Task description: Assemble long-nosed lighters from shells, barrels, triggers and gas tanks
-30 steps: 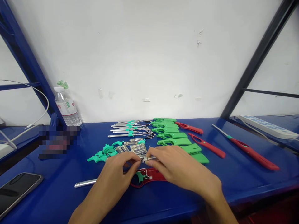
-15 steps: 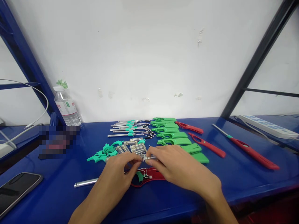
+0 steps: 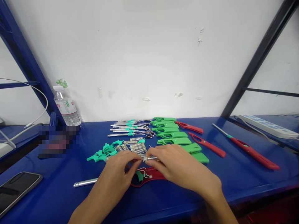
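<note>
My right hand (image 3: 179,166) is closed on a clear lighter fuel tank (image 3: 150,158), held level above the table. Thumb and forefinger of my left hand (image 3: 118,171) are pinched at the tank's left end; whatever small part lies between them is hidden. Beneath both hands lies a red lighter shell half (image 3: 157,173), with a green trigger (image 3: 140,176) and white wires (image 3: 144,170) inside. A silver lighter tube (image 3: 84,183) sticks out to the left under my left wrist. Just beyond the fingers is a pile of clear fuel tanks (image 3: 138,147).
Loose green triggers (image 3: 105,152) lie left of the tanks. Behind are tubes with wires (image 3: 126,130), green shell halves (image 3: 174,135) and red shell halves (image 3: 207,145). An assembled red lighter (image 3: 254,152) lies right. A phone (image 3: 16,189) and water bottle (image 3: 66,107) stand left.
Almost nothing differs. Both hands keep their grip over the red shell, with only a very slight shift of the view.
</note>
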Available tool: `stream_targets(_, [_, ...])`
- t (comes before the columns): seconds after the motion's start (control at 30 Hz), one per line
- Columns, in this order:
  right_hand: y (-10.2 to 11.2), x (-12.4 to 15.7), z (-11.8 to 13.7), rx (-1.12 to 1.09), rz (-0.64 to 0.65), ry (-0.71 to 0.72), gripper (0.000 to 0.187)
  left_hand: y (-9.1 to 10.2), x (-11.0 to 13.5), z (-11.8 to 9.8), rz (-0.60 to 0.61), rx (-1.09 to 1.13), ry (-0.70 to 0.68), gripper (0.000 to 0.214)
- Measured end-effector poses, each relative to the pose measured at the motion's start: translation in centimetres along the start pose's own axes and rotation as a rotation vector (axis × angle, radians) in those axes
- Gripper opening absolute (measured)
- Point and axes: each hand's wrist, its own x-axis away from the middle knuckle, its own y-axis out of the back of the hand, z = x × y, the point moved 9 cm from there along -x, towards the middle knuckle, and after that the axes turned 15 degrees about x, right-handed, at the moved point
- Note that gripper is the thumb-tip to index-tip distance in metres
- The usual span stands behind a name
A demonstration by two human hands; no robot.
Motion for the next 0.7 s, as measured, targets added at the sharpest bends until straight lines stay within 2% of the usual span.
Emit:
stream_targets(0.43, [-0.58,-0.2,-0.31,-0.004,-0.003,0.005,0.009,-0.67,0.28,-0.16,0.029,-0.061,-0.133,0.022])
stream_targets(0.7, [-0.64,-0.14,-0.12,0.001,-0.019,0.017,0.013,-0.92,0.25,0.02,0.053,-0.078,-0.131,0.022])
